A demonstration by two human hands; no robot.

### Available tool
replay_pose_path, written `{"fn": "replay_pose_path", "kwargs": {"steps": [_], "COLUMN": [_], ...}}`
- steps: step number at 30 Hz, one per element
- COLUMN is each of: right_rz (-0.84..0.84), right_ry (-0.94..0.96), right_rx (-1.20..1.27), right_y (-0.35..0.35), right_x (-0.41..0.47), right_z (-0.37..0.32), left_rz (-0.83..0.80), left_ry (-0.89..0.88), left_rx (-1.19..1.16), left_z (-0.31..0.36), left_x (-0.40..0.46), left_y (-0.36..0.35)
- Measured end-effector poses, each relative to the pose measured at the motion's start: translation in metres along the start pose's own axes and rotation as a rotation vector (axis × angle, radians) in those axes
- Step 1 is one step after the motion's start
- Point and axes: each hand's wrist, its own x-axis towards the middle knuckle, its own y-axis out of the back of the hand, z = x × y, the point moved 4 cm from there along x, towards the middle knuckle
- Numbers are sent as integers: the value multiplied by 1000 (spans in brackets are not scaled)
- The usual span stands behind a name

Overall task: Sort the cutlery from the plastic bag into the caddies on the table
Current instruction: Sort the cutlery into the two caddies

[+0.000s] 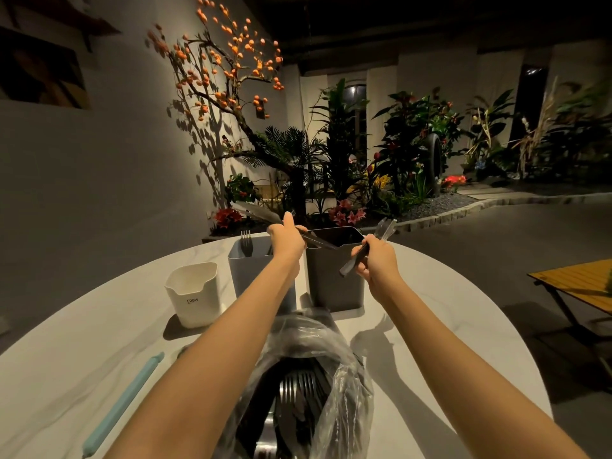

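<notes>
My left hand grips a dark piece of cutlery whose tip reaches over the rim of the dark grey caddy. My right hand holds a couple of clear-tipped utensils by their dark handles, just right of that caddy. A blue-grey caddy to the left has a fork standing in it. Further left stands a white caddy. The clear plastic bag lies open near me with several forks inside.
A pale blue bar lies on the white round table at the left. Beyond the table are a planter with flowers and an orange-fruited tree. A wooden folding table stands on the right.
</notes>
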Motion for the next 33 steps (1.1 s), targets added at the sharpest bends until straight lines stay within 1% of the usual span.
{"fn": "replay_pose_path", "kwargs": {"steps": [5, 8, 9, 12, 13, 14, 17, 19, 26, 29, 33], "right_rz": [49, 56, 55, 47, 43, 41, 48, 55, 59, 66, 77], "right_ry": [-6, -18, -21, -30, -32, -35, -47, -51, -81, -81, -81], "right_rx": [18, 15, 19, 22, 15, 3, -22, -25, 20, 21, 8], "right_y": [1, -2, -3, -6, -7, -7, -8, -9, -7, -5, -5], "right_x": [6, 9, 9, 11, 11, 11, 9, 9, 11, 14, 16], "right_z": [0, 5, 6, 10, 12, 13, 16, 17, 18, 18, 20], "left_rz": [47, 58, 50, -31, -63, -90, -160, -185, -78, -35, -38], "left_ry": [-123, -159, -189, -312, -340, -337, -308, -343, -336, -392, -399], "left_rx": [-15, 50, 120, 499, 596, 635, 625, 696, 731, 787, 813], "left_z": [4, 2, 1, -2, -5, -9, -16, -15, 4, 11, 16], "left_x": [15, 25, 27, 27, 28, 29, 30, 30, 40, 42, 41], "left_y": [-5, -8, -8, -11, -11, -11, -14, -18, -23, -28, -31]}}
